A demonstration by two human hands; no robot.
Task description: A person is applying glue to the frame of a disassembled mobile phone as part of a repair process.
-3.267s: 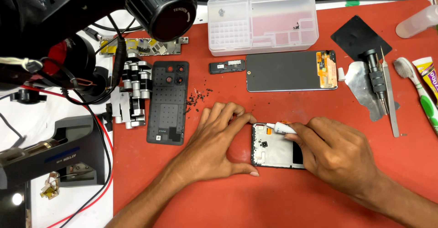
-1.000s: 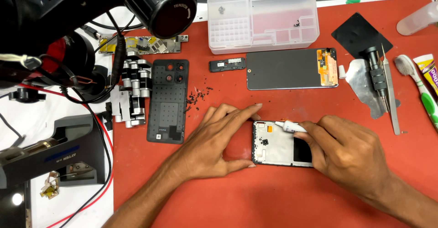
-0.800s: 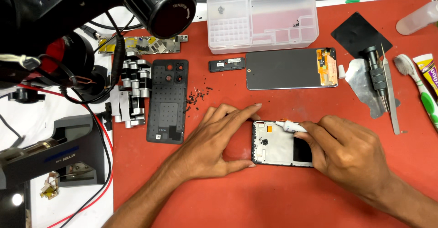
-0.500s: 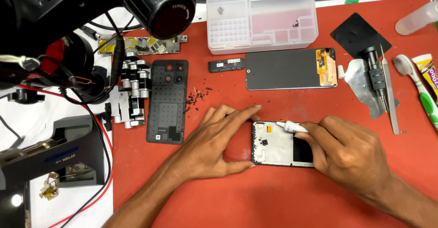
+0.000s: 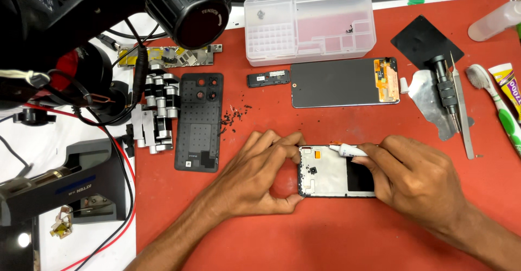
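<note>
A bare phone frame lies on the red mat. My left hand rests on the mat with thumb and forefinger bracing the frame's left end. My right hand covers the frame's right end and grips a small white glue tube, its nozzle at the frame's top edge. Above lie the dark phone screen and, to the left, the black back cover.
A clear parts box stands at the back. A screwdriver, tweezers, a toothbrush and another glue tube lie right. A microscope head, cables and a grey station crowd the left.
Since 3.3 s ago the view shifted slightly and my right hand slid a little right along the frame's top edge with the tube. Over the last second nothing visibly moved.
</note>
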